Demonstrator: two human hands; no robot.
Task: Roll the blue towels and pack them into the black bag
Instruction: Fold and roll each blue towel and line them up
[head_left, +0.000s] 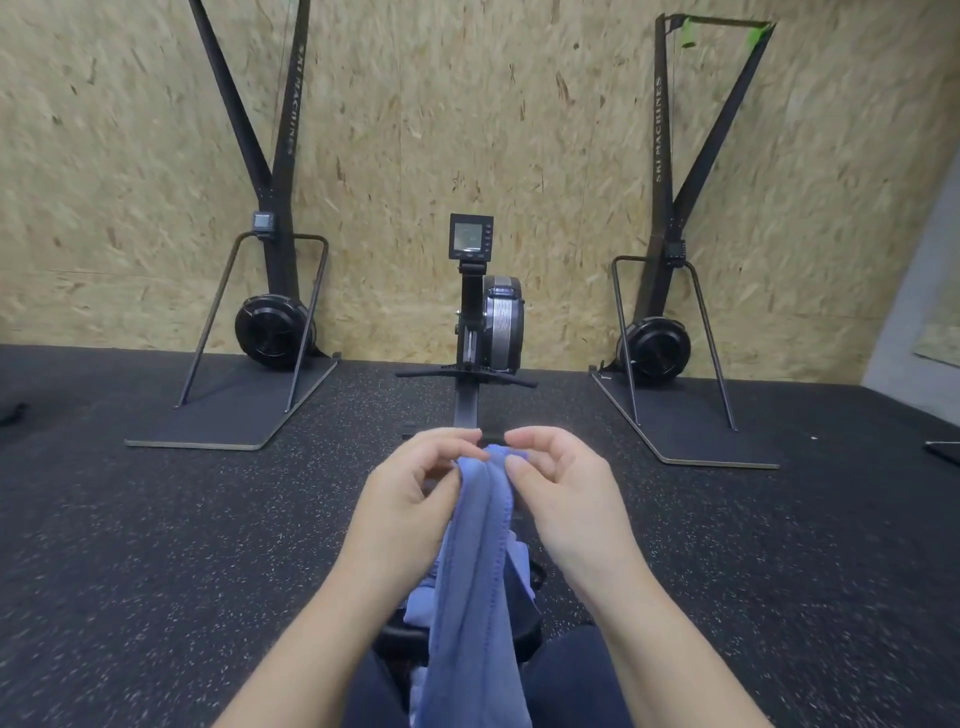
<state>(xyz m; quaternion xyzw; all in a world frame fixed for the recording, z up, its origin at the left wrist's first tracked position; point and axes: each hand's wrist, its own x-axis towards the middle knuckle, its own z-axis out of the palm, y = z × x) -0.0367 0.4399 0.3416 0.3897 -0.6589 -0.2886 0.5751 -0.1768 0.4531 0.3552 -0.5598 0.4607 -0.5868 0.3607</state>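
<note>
A blue towel (472, 571) hangs bunched and lengthwise in front of me, from my hands down to my lap. My left hand (410, 499) pinches its top edge on the left, thumb and fingers curled on the cloth. My right hand (561, 493) pinches the top edge on the right. Both hands are held close together above the rowing machine's rail. More blue cloth (421, 605) lies beneath the hanging towel. No black bag is in view.
A rowing machine (485, 322) with a monitor stands straight ahead against the chipboard wall. Two ski machines (270, 322) (660, 338) on flat bases flank it. Black speckled rubber floor (156, 545) spreads on both sides. My dark-trousered legs (566, 675) are at the bottom.
</note>
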